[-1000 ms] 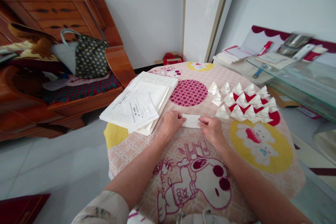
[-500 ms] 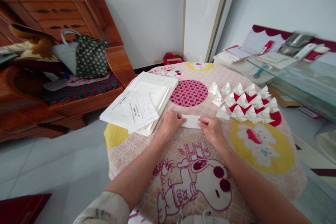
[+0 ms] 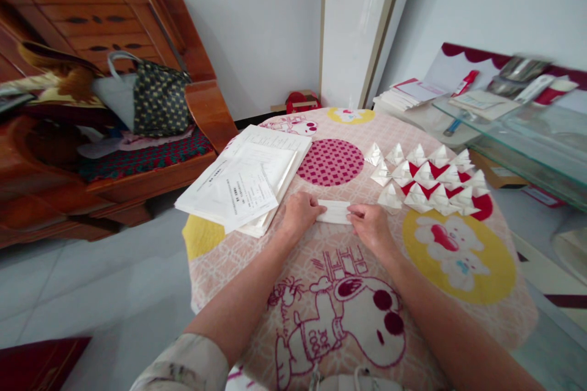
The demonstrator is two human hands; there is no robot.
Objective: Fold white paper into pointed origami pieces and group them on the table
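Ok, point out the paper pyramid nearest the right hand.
The pyramid at the left end of the front row; all others lie farther from the right hand.

Table [image 3: 215,263] under pink patterned cloth [image 3: 389,128], rim rounded. White paper stack [image 3: 211,192] along left edge. Paper shapes [image 3: 426,176] in rows near right edge. Folded strip [image 3: 334,212] between stack and shapes.

Passable beyond the folded strip [image 3: 334,212], over the checkered circle [image 3: 331,162] to the far side of the table [image 3: 394,125]. Hemmed in on the left by the paper stack [image 3: 243,177]; on the right by rows of folded paper peaks [image 3: 425,176]. Open also nearer, over the printed dog [image 3: 371,324].
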